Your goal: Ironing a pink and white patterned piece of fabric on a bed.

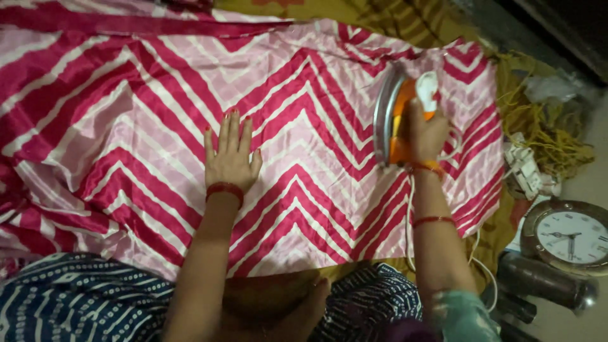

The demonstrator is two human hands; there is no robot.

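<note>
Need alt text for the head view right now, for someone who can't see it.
A right hand tilts an orange iron on its edge over pink zigzag-striped fabric, while the left hand presses flat on the cloth. A round clock lies at right.

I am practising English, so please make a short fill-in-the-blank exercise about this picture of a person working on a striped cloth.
1. The right hand grips the handle of an orange ____.
2. The left hand lies ____ on the pink zigzag cloth, fingers spread.
3. At the right edge, beside a metal flask, lies a round ____ with a white face.
4. Each wrist wears a ____ bangle.

Missing words: iron; flat; clock; red
</note>
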